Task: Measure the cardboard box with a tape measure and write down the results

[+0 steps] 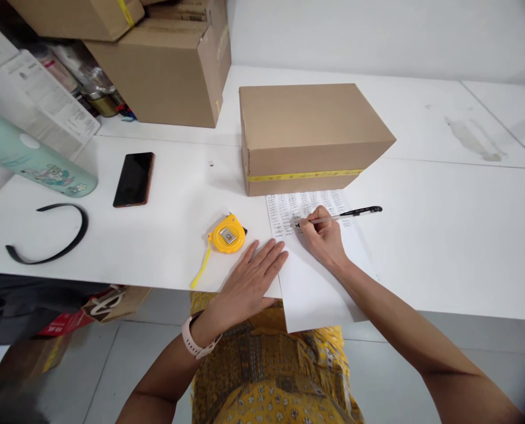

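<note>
Head view: a long white table [443, 235] bears, far left, a stack of large brown cardboard boxes [165, 73], contents hidden. Right of it stands a closed brown cardboard box [306, 121], its yellow tape printed too small to read. Nearer, a white rectangular paper sheet [309, 288] lies before this box, overhanging the table's near edge; handwritten rows fill its far part, too small to read. At the left is a mint-green cylindrical bottle [37, 156] with a cartoon picture, its inside unseen. The left hand [251, 280] lies palm down, open, fingertips at the sheet's left edge. The right hand [326, 238] rests on the sheet, thumb and fingers closed in a writing grip. A curved black band [84, 224] and a black rectangular phone [134, 179] lie left of a round yellow tape measure [228, 234], itself just beyond the left hand. Smallest, a slim clear-and-black pen [362, 211] is gripped in the right hand, tip among the rows.
</note>
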A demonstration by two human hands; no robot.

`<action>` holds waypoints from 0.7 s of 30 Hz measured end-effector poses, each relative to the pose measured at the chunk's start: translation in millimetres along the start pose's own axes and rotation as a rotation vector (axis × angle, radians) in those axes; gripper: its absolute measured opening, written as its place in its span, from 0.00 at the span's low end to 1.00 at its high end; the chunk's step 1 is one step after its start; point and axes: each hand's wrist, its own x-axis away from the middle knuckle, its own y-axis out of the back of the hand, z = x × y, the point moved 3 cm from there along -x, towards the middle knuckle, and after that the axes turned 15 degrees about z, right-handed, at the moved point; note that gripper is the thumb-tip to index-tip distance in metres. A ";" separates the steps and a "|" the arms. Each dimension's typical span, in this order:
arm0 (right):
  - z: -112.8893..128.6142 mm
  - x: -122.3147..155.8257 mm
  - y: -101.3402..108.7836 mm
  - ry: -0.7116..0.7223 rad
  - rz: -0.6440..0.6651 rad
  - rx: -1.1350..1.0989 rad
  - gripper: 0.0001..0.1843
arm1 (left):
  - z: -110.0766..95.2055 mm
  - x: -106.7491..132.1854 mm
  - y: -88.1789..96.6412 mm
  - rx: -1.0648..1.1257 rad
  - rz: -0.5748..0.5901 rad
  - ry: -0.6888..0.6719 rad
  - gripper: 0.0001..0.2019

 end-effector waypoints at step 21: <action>-3.6 -0.6 2.7 0.001 -0.001 -0.004 0.13 | 1.9 0.0 -3.4 0.020 -0.017 -0.012 0.44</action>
